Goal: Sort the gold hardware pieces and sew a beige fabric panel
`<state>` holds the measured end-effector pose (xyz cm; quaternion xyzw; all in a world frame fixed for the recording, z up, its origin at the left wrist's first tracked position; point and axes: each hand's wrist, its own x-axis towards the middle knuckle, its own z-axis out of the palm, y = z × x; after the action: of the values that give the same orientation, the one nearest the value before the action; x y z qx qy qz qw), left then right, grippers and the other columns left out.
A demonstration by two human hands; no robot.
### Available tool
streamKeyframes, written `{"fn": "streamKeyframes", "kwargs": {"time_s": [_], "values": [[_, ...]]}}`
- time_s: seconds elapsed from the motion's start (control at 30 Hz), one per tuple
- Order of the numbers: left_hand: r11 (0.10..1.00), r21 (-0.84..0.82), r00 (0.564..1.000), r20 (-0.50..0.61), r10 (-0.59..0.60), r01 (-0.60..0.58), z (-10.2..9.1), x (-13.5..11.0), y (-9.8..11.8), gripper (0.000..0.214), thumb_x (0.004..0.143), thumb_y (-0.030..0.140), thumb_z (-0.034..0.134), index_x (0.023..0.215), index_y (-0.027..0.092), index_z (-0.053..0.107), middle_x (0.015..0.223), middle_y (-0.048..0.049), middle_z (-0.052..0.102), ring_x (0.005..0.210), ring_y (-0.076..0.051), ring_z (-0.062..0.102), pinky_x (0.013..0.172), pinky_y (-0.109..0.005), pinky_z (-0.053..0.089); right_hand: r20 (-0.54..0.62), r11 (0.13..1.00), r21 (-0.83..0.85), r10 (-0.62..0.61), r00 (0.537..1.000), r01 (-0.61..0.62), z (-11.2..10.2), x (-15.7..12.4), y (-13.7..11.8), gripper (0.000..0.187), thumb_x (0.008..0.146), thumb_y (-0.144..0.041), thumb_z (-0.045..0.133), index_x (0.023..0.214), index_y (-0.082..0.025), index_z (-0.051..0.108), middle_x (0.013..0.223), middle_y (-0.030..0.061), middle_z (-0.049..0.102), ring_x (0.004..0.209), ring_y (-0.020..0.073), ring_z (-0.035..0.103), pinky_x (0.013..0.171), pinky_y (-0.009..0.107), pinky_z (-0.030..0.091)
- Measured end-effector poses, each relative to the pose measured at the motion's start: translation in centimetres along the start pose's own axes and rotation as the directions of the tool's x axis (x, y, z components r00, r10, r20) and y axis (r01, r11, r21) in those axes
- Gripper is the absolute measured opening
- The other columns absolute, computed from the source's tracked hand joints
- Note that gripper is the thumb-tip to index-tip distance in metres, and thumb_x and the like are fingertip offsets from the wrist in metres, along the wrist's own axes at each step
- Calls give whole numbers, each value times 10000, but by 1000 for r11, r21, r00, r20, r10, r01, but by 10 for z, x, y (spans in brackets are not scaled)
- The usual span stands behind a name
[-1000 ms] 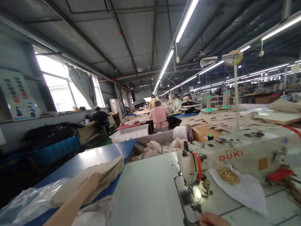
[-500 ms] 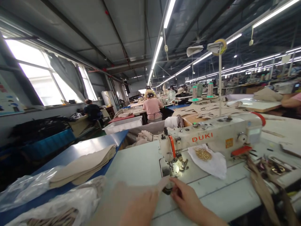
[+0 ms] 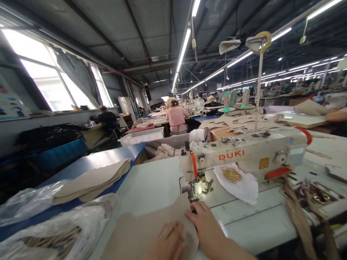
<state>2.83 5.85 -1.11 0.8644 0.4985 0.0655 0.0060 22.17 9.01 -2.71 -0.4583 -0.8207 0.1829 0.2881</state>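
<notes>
The fabric piece [image 3: 151, 231] was beige, flat and thin, with a cut-out step on its left edge, and it lay on the worktop [image 3: 151, 184] in front of the sewing machine [image 3: 244, 155]. Its far corner reached up to the needle area, just beside the presser foot [image 3: 194, 187].

The left hand [image 3: 165, 243] lay flat on the fabric, fingers stretched and pressing down, so this grip was open and held nothing. The right hand [image 3: 206, 224] was just to the right of it, also on the fabric, with its fingertips at the corner near the foot. Whether this grip pinched the edge or only pressed on it, I could not tell.

Left of the hands, the worktop was bare up to its edge, where a blue table [image 3: 108, 162] carried a stack of beige pieces [image 3: 92, 180] and plastic bags [image 3: 67, 227]. Right of the right hand, beyond the foot, a white cloth [image 3: 244, 187] with small brass parts [image 3: 231, 174] lay under the machine arm. Brown straps [image 3: 298, 213] hung over the right edge.
</notes>
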Motion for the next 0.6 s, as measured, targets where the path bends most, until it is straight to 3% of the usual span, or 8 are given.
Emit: {"fn": "streamKeyframes", "kwargs": {"time_s": [0.07, 0.13, 0.3, 0.47, 0.6], "values": [[989, 26, 989, -21, -147, 147, -4, 5, -15, 463, 896, 402, 447, 1330, 244, 488, 1373, -94, 505, 1244, -289, 480, 1001, -445, 453, 24, 1000, 0, -20, 1000, 20, 2, 1, 4, 341, 857, -198, 500, 1181, -236, 597, 1273, 88, 520, 1214, 246, 404, 1024, 364, 319], [976, 52, 977, 26, -211, 209, -4, 11, -28, 526, 906, 464, 408, 1381, 238, 412, 1446, -86, 397, 1320, -310, 372, 1040, -506, 390, 51, 999, 22, -48, 998, 47, 4, 1, 7, 351, 843, -153, 484, 1163, -214, 614, 1288, 90, 533, 1228, 233, 419, 1043, 344, 317], [987, 42, 981, 112, -161, 157, -4, 18, -37, 539, 935, 497, 327, 1431, 298, 250, 1494, -25, 263, 1364, -263, 277, 1086, -504, 313, 96, 990, 97, -115, 989, 106, -2, 1, 9, 390, 817, -48, 414, 1080, -196, 660, 1206, 74, 620, 1152, 191, 522, 1022, 295, 369], [987, 32, 981, 114, -159, 157, -8, 16, -30, 536, 944, 471, 331, 1440, 299, 220, 1501, -22, 247, 1374, -245, 263, 1099, -484, 298, 313, 988, 47, -153, 938, 145, -14, 4, 4, 418, 857, -231, 502, 1265, -159, 554, 1384, 130, 477, 1289, 294, 409, 1085, 439, 317], [983, 19, 977, 106, -183, 182, -10, 13, -26, 525, 944, 482, 327, 1435, 318, 237, 1503, -5, 261, 1374, -234, 269, 1109, -468, 287, 406, 993, 33, -117, 906, 114, -20, 6, -2, 471, 880, -290, 493, 1325, -136, 497, 1435, 145, 388, 1327, 309, 355, 1099, 455, 300]]}}
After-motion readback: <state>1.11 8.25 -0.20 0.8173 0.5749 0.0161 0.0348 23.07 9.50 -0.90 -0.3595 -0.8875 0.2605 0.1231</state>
